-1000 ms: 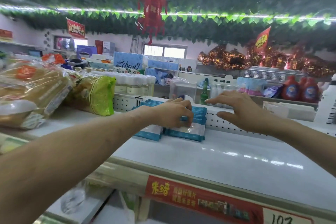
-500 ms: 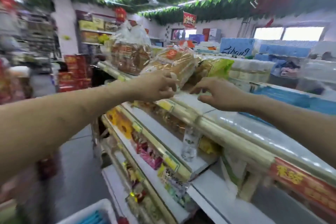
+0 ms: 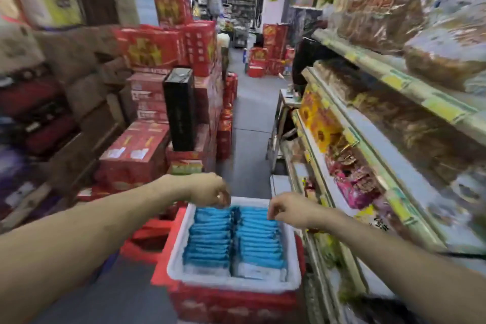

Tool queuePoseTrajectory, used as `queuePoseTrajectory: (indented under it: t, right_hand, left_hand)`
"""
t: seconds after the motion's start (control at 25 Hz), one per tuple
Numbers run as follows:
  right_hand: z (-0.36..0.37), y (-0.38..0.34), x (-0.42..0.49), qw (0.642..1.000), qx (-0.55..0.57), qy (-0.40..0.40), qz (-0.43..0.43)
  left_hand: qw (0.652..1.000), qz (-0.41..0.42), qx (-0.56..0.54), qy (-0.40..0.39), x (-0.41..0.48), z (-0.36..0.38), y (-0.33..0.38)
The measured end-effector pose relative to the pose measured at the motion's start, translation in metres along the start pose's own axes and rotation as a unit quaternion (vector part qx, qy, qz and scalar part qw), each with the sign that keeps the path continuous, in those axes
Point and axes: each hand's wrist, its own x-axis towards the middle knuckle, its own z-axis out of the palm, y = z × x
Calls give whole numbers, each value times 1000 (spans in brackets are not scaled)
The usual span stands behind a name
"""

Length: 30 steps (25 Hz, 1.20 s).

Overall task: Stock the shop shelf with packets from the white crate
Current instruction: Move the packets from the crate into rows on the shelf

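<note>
Both arms reach forward and down over the white crate. It sits low at 6 o'clock on a red box. Blue packets fill it in two rows. The left hand hangs over the crate's 11 o'clock corner, fingers curled down. The right hand is at the 1 o'clock corner, fingertips bent down by the right row. It is too blurry to tell if either grip holds a packet. The shop shelf runs along at 3 o'clock.
</note>
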Motion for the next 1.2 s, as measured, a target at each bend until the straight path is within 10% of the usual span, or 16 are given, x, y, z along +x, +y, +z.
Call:
queuePoseTrajectory:
  t: [0.16,0.32,1.2]
  right_hand:
    - [100,-2,4,993,46,-105,-29]
    - [137,7,-2,998,16,-33,-54]
    - [124,-3,5,979,-53,-188,-63]
  left_hand:
    - [991,11,-66,-117,-25,100,-12]
    - [988,52,-77,-126,-22,146,-19]
    - [984,141,-30,-102,-14,156,-19]
